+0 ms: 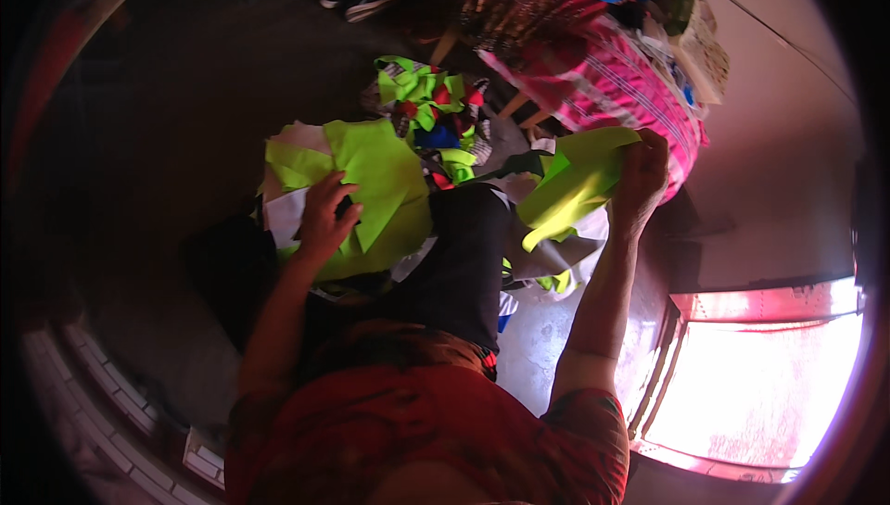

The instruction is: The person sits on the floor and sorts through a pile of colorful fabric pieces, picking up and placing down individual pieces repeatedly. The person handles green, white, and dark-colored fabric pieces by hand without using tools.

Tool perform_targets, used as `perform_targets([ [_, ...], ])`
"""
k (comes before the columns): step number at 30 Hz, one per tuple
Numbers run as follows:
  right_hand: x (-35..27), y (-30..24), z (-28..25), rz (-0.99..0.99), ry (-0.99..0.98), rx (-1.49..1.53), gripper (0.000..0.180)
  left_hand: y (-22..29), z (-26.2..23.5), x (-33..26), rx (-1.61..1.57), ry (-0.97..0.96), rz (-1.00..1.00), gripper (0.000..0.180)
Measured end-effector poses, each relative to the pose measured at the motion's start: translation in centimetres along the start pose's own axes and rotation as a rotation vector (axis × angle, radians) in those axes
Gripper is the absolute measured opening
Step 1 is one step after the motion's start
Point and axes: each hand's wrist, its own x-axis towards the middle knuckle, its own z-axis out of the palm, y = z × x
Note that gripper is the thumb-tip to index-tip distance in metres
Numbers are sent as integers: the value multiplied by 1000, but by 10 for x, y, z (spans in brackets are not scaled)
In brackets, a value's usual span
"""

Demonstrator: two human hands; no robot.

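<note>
Across my lap, to the left, lies a stack of fabric pieces (pixel 385 167), mostly neon yellow-green with some white and pale pink ones. My left hand (pixel 324 218) rests over this stack with its fingers apart and bent. Out to the right, my right hand (pixel 644 171) is closed on the upper corner of a neon yellow-green fabric piece (pixel 575 181), which hangs down and curls at its lower end. Beneath that piece are grey and white cloth pieces (pixel 565 259), partly hidden by it.
On the floor ahead sits a heap of mixed scraps (pixel 431 102) in green, red, blue and checks. A table with a pink checked cloth (pixel 603 69) stands at the far right. Shoes (pixel 371 9) show at the far side. A bright curtained opening (pixel 751 389) lies at lower right.
</note>
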Motion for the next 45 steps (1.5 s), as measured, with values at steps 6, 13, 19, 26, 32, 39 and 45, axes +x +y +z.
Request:
perform_targets([
  [6,-57,-16,88,334,-362,736,17,26,-9,6,-674,-547,-369,44],
  [13,-133,79,195,1071,-641,1038,24,4,1,-13,-1205,-312,-646,63],
  [19,-163,90,186,1149,-806,1096,30,9,-9,-6,-1041,-70,-672,54],
  [26,-169,93,189,1072,-847,900,27,-5,0,-2,-942,2,-643,26],
  [32,-169,92,184,1056,-831,1024,25,18,-43,39,-784,43,-415,18],
  [39,-173,47,208,1109,-1017,1165,27,20,-98,101,-680,72,-362,16],
  [45,-209,72,232,1097,-1139,994,27,-71,-91,45,-427,-228,-782,23],
])
